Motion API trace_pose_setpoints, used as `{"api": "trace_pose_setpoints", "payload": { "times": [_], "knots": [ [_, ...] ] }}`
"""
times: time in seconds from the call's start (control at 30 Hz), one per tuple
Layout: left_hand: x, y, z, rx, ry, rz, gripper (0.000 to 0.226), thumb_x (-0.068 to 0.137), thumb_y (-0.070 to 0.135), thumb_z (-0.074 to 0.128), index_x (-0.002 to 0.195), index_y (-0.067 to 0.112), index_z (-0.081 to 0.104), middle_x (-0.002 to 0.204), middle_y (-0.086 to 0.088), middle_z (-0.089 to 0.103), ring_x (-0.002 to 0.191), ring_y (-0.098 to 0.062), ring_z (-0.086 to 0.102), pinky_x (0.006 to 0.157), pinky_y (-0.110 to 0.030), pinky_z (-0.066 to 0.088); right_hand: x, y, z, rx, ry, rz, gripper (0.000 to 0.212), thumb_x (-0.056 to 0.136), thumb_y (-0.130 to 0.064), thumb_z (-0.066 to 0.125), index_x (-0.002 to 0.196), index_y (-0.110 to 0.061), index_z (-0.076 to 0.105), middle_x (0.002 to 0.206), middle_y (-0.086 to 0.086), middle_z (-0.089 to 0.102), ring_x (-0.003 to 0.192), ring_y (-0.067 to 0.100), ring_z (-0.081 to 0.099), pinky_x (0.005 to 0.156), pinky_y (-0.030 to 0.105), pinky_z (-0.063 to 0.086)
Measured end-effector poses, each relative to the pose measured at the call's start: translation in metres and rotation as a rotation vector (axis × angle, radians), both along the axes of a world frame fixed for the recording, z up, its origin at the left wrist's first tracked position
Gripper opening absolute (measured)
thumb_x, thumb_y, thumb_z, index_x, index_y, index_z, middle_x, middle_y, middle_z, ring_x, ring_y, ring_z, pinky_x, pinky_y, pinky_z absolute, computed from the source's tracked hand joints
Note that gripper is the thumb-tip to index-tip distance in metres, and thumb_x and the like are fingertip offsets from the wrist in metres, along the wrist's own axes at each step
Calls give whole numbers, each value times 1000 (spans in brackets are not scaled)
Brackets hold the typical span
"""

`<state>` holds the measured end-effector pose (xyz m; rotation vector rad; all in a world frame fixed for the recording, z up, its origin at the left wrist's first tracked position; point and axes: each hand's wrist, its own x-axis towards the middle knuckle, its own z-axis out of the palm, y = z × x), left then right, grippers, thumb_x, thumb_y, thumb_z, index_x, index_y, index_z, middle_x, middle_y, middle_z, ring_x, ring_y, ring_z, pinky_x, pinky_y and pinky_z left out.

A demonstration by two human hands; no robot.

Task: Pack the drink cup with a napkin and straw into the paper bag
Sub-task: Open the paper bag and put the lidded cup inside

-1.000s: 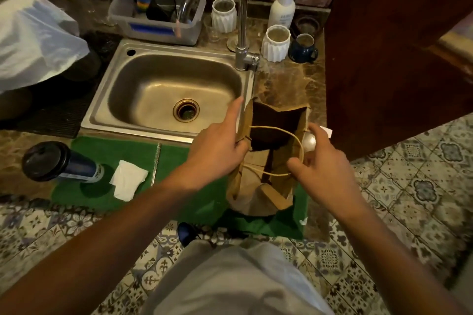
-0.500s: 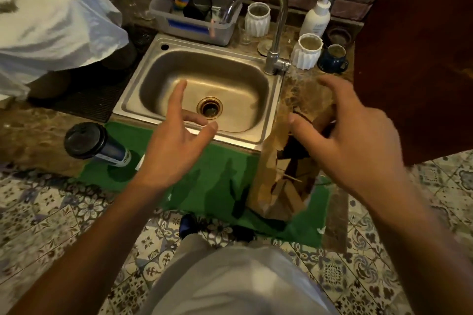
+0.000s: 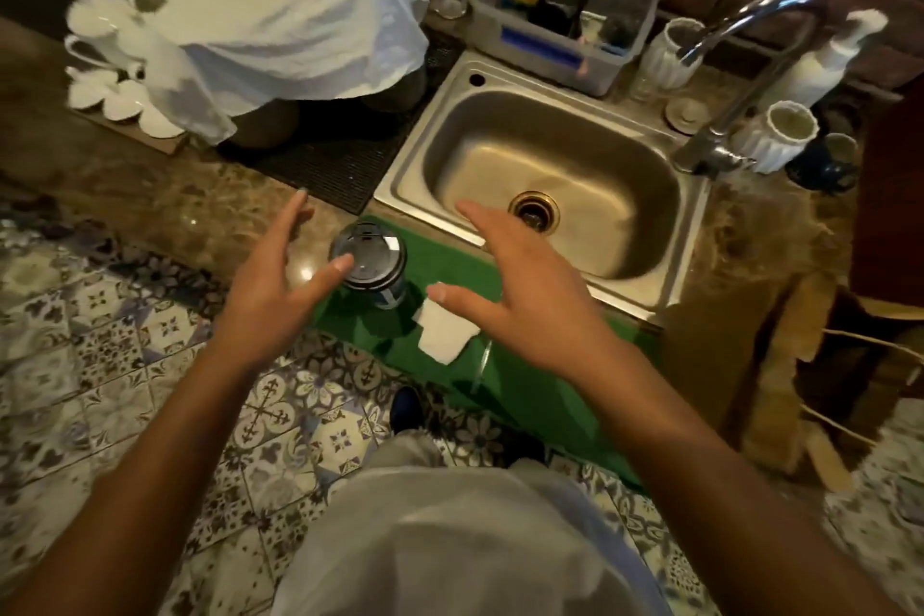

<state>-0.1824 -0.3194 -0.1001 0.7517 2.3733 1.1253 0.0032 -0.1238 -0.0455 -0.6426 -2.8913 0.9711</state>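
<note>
The drink cup, dark blue with a black lid, stands on the left end of the green mat. My left hand hovers open just left of it, thumb tip near the lid. My right hand is open to the right of the cup, above the white napkin, which lies flat on the mat. A thin clear straw lies beside the napkin, partly under my wrist. The brown paper bag stands open at the right end of the mat, with nothing holding it.
A steel sink with a tall tap lies behind the mat. White ribbed cups, a soap pump and a grey tub line the back. A white cloth covers crockery at the left. A dark wooden panel rises at the right.
Both hands let go of the paper bag and swung left toward the cup and napkin. The view has turned left, so the bag now sits at the right edge.
</note>
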Motion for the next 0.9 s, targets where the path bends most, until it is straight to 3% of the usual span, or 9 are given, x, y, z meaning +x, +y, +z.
{"api": "trace_pose_setpoints", "payload": {
  "times": [0.13, 0.2, 0.33, 0.37, 0.47, 0.63, 0.73, 0.9],
  "knots": [
    [-19, -15, -24, 63, -237, -73, 81, 92, 41, 66, 157, 42, 19, 159, 10, 38, 142, -9, 41, 117, -46, 37, -47, -23, -35, -75, -22, 50, 96, 82, -71, 64, 159, -37, 16, 167, -4, 23, 152, 20, 27, 120, 46, 32],
    [-23, -16, -32, 88, -344, -111, 79, 92, 43, 62, 158, 39, 19, 159, 10, 36, 144, -7, 39, 119, -42, 36, -64, -30, -51, -104, -43, 43, 104, 78, -70, 69, 159, -38, 12, 169, -4, 20, 153, 20, 24, 121, 45, 31],
    [-18, -6, -35, 139, -501, -114, 69, 96, 43, 51, 158, 31, 24, 153, 17, 39, 132, 19, 39, 109, -12, 38, -82, -37, -74, -206, -57, 3, 117, 70, -64, 81, 160, -34, 12, 166, -4, 28, 150, 18, 31, 118, 40, 34],
    [-14, -3, -33, 140, -525, -93, 65, 98, 45, 48, 158, 33, 26, 152, 20, 37, 130, 21, 39, 108, -10, 36, -83, -38, -78, -238, -73, -14, 119, 69, -64, 81, 160, -34, 11, 165, -5, 31, 149, 17, 33, 117, 40, 36],
    [-6, 1, -38, 135, -568, -38, 58, 99, 57, 41, 154, 44, 30, 158, 19, 33, 141, 2, 32, 116, -29, 28, -85, -43, -95, -252, -82, -81, 116, 69, -69, 78, 159, -38, 13, 162, -7, 38, 145, 17, 41, 115, 44, 40],
    [-9, 4, -46, 175, -705, 2, 65, 85, 81, 42, 145, 60, 34, 161, 19, 35, 148, -9, 33, 121, -52, 29, -88, -52, -114, -404, 23, -231, 104, 71, -64, 79, 156, -40, 24, 156, -8, 46, 142, 14, 44, 114, 45, 42],
    [-15, 8, -41, 169, -679, -22, 61, 88, 78, 38, 146, 58, 35, 160, 19, 36, 148, -8, 34, 121, -53, 30, -88, -53, -111, -453, 116, -294, 97, 72, -60, 81, 152, -40, 30, 151, -10, 52, 138, 11, 48, 112, 44, 45],
    [-12, 35, 28, 128, -511, -157, 47, 100, 64, 24, 146, 62, 28, 156, 29, 26, 147, -6, 28, 122, -47, 26, -74, -32, -55, -393, 323, -352, 94, 69, -49, 88, 148, -37, 39, 149, -14, 51, 135, 3, 49, 113, 33, 43]
  ]
}}
